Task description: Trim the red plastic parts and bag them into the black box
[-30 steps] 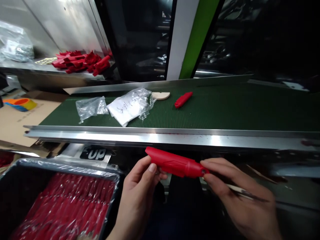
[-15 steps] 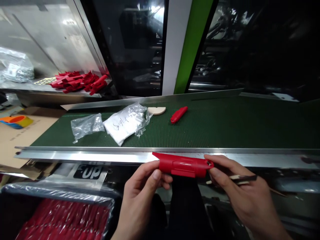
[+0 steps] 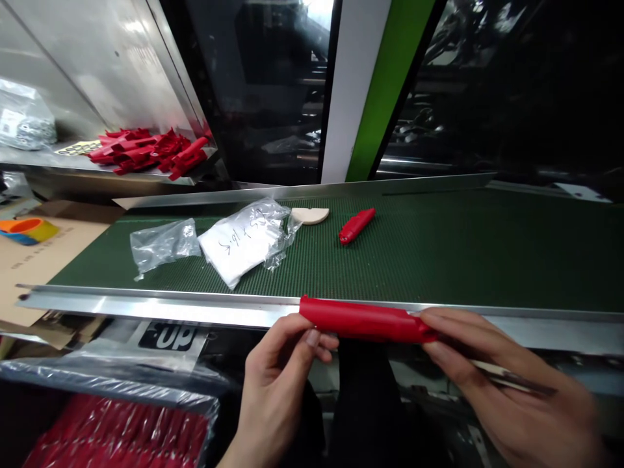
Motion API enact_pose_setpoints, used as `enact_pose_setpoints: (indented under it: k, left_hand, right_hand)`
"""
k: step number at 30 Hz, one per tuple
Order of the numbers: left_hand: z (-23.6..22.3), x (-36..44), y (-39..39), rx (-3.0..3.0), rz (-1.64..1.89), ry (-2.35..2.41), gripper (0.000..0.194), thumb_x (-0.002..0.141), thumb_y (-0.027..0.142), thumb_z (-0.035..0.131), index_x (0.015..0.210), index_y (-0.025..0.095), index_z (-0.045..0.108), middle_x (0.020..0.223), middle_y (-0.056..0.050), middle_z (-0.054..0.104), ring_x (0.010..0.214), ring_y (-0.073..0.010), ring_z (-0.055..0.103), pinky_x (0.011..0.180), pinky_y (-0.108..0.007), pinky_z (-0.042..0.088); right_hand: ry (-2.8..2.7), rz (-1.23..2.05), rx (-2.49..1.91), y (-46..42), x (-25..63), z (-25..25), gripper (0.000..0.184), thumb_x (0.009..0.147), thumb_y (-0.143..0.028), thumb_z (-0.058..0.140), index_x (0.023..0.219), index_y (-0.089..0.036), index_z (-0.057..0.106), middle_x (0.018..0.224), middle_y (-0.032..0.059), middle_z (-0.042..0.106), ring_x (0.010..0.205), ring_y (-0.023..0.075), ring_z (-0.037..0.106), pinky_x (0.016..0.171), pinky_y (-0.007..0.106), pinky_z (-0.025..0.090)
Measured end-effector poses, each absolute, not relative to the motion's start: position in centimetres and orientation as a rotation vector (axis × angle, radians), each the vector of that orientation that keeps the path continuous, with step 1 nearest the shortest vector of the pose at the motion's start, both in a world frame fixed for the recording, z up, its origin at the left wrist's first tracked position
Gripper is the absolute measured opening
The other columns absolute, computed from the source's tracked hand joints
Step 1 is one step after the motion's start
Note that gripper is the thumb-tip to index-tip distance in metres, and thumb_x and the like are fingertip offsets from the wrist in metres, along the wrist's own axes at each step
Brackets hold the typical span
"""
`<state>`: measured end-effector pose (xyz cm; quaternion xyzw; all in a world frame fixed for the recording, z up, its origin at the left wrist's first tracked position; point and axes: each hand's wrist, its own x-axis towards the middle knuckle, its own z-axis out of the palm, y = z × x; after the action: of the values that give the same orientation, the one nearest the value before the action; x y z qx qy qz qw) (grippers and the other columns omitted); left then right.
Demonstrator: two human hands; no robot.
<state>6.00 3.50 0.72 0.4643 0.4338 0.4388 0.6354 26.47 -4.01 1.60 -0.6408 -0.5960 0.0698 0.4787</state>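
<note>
Red part (image 3: 365, 320): I am holding it in the air with 2 hands, before the near metal rail (image 3: 170, 309), and it is lying almost level.
Left hand (image 3: 277, 374): my thumb and fingers are clamping on the left end of the part.
Right hand (image 3: 517, 413): my thumb and fingers are pinching its right end.
Thin tool (image 3: 492, 372): it is resting in my right hand; I cannot tell whether its tip is touching the part.
Green belt (image 3: 463, 260): it is carrying 1 other red part (image 3: 357, 226), near a pale half-round piece (image 3: 312, 216).
Bin (image 3: 121, 383): it is holding many red pieces (image 3: 131, 429) in rows with clear plastic; these are seeming done to me.
Shelf pile (image 3: 141, 149): many loose red pieces are lying there, probably still waiting.
Progress: I am judging that much is done, and this 1 is being handled. Its far side is not showing, so I cannot tell how much is remaining on it.
</note>
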Motion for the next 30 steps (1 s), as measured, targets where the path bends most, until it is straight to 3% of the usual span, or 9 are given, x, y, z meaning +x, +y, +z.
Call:
enact_pose_setpoints:
  k: [3,7,9,14,19,23,26,28,30]
  left_hand:
    - [0.4,6.1,4.1,1.077,1.007,0.99,0.01,0.088,0.026,0.064,0.091,0.018,0.069,0.079,-0.003,0.073,0.069,-0.013,0.066,0.071,-0.022,0.052]
    - [0.7,6.7,5.4,1.122,1.026,1.009,0.015,0.086,0.028,0.066,0.098,0.019,0.07,0.071,0.0,0.07,0.064,-0.0115,0.063,0.063,-0.019,0.05]
    - [1.1,7.0,6.4,1.176,0.973,1.031,0.016,0.085,0.03,0.067,0.097,0.02,0.071,0.071,0.0,0.067,0.063,-0.011,0.06,0.06,-0.019,0.048]
    - [1.8,7.5,10.1,1.51,0.772,1.049,0.022,0.089,0.039,0.06,0.095,0.02,0.069,0.072,0.0,0.065,0.062,-0.0131,0.057,0.056,-0.022,0.044]
    - [2.4,9.4,17.0,2.184,0.67,1.084,0.027,0.095,0.037,0.049,0.095,0.02,0.069,0.09,-0.005,0.071,0.08,-0.0203,0.062,0.072,-0.031,0.043]
    - [1.1,14.1,22.1,2.273,0.627,1.004,0.027,0.09,0.031,0.057,0.111,0.015,0.064,0.107,-0.01,0.067,0.098,-0.0244,0.061,0.087,-0.04,0.045]
    - [-0.6,17.7,23.9,2.277,0.544,0.949,0.037,0.083,0.03,0.068,0.115,0.013,0.06,0.111,-0.01,0.063,0.103,-0.0253,0.059,0.094,-0.047,0.045]
    - [-1.1,19.1,24.0,2.231,0.54,0.93,0.039,0.081,0.025,0.07,0.116,0.013,0.059,0.11,-0.01,0.062,0.104,-0.0258,0.058,0.096,-0.05,0.044]
    - [-0.7,19.1,23.0,2.146,0.58,0.895,0.049,0.078,0.019,0.068,0.125,0.013,0.054,0.106,-0.009,0.062,0.1,-0.025,0.059,0.093,-0.047,0.046]
  right_hand:
    - [-1.451,0.179,-1.618,-3.3,26.7,2.1,0.027,0.089,-0.022,0.064,0.111,-0.037,0.067,0.115,-0.009,0.068,0.106,0.009,0.063,0.089,0.014,0.053]
    - [-1.436,0.279,-1.743,-1.8,27.3,3.5,0.018,0.092,-0.031,0.061,0.106,-0.037,0.069,0.099,-0.0081,0.071,0.078,0.0066,0.066,0.064,0.011,0.054]
    - [-1.427,0.318,-1.784,-0.9,27.7,4.0,0.016,0.092,-0.036,0.06,0.104,-0.036,0.071,0.093,-0.0071,0.072,0.069,0.0069,0.064,0.059,0.013,0.053]
    - [-1.486,0.418,-1.872,1.4,30.0,4.5,0.025,0.093,-0.044,0.055,0.103,-0.029,0.073,0.094,-0.0012,0.073,0.073,0.0136,0.066,0.063,0.024,0.054]
    - [-1.693,0.36,-2.005,4.1,32.9,4.6,0.027,0.095,-0.041,0.051,0.106,-0.027,0.071,0.089,-0.001,0.074,0.073,0.0159,0.068,0.064,0.027,0.053]
    - [-1.88,0.128,-2.128,5.2,34.0,4.1,0.029,0.098,-0.036,0.045,0.113,-0.028,0.068,0.111,0.0005,0.072,0.095,0.0211,0.069,0.077,0.035,0.054]
    - [-1.835,0.005,-2.23,4.9,34.1,3.8,0.037,0.097,-0.042,0.045,0.125,-0.024,0.06,0.115,0.0055,0.069,0.092,0.0277,0.069,0.069,0.042,0.054]
    - [-1.779,-0.028,-2.253,4.3,33.7,3.8,0.043,0.095,-0.046,0.047,0.129,-0.02,0.052,0.112,0.0074,0.068,0.086,0.0271,0.07,0.063,0.041,0.054]
    - [-1.757,0.033,-2.148,3.5,33.0,4.2,0.041,0.095,-0.044,0.049,0.128,-0.02,0.048,0.113,0.0076,0.066,0.091,0.0237,0.069,0.068,0.037,0.056]
